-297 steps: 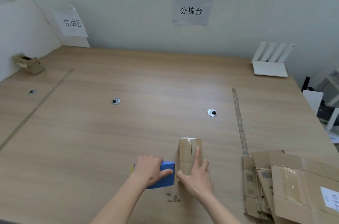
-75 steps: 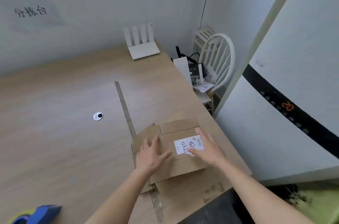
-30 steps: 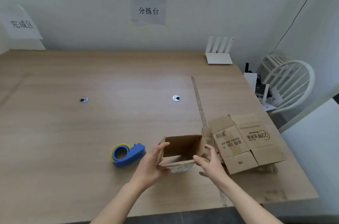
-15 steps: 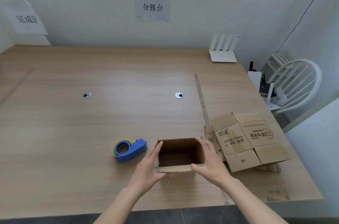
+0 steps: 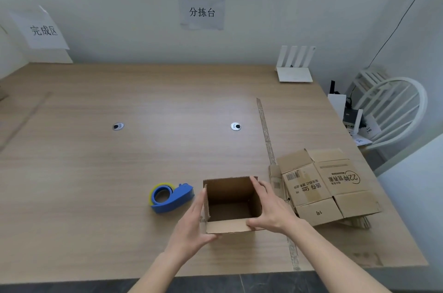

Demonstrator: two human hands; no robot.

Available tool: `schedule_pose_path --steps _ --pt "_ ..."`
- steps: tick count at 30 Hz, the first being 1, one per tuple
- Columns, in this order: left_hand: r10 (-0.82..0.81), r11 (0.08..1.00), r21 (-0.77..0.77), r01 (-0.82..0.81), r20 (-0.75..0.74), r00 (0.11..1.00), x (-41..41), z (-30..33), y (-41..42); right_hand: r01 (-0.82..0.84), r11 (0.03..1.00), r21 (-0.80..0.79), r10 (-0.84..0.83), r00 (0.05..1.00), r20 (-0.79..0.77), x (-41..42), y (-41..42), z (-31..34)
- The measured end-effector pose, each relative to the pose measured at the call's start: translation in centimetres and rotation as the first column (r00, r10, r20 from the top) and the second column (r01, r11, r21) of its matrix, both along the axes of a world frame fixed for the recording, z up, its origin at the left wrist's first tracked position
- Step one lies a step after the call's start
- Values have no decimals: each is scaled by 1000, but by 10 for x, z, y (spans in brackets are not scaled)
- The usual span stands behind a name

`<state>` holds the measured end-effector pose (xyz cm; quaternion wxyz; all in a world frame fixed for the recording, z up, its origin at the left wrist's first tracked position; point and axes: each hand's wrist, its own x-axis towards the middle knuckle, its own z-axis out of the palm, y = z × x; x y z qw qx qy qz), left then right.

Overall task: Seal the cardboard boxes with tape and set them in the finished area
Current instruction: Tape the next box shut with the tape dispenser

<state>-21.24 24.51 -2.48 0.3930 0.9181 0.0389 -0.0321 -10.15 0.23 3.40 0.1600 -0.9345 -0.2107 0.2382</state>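
box: small brown cardboard box (image 5: 231, 204) is sitting open-topped on the light wooden table (image 5: 96, 172), near edge, centre-right; inside is looking empty, near flap is folding outward toward the camera
left hand (image 5: 191, 228): is pressing flat against the box's left wall, fingers straight and together, thumb is tucking under the near flap
right hand (image 5: 271, 211): is cupping the box's right wall, fingers are reaching up to the far right corner, thumb is pressing the near flap
tape: blue tape dispenser with a yellow-rimmed roll (image 5: 170, 196) is lying on the table just left of the box, not touching it
flat stack: flattened printed cardboard boxes (image 5: 323, 187) are lying right of the open box, near the table's right edge
strip: thin worn strip (image 5: 266, 134) is running near-to-far along the table, between the box and the stack
far side: white router with upright antennas (image 5: 294, 67) is sitting at the far right; two paper signs (image 5: 202, 12) are hanging on the wall
off table: white chair (image 5: 393, 110) is standing to the right
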Motion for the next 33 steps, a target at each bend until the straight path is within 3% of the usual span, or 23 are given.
schedule_pose_path --steps 3,9,13,16,21,23,33 --pt "-59 995 72 62 -41 997 2 -3 0 -4 1000 -7 3 998 -55 5 3 0" --pt "75 997 36 -74 -40 996 22 -6 -5 182 924 336 -130 977 -170 -14 -8 -14" --pt "166 979 -109 -170 -44 985 28 -8 -11 214 899 381 -190 977 -101 -19 -9 -28" --pt "182 976 -117 -184 -31 983 28 -10 -16 282 867 410 -280 958 -66 -20 -4 -37" --pt "160 981 -106 -162 -24 987 27 -10 -11 124 935 332 -98 991 -95 -15 -10 -39" --pt "160 981 -110 -161 -21 987 27 -11 -11 131 927 351 -94 988 -120 -10 -13 -41" --pt "457 887 -100 -451 43 889 38 -11 -30 386 787 481 -435 900 -10 -6 7 -57"
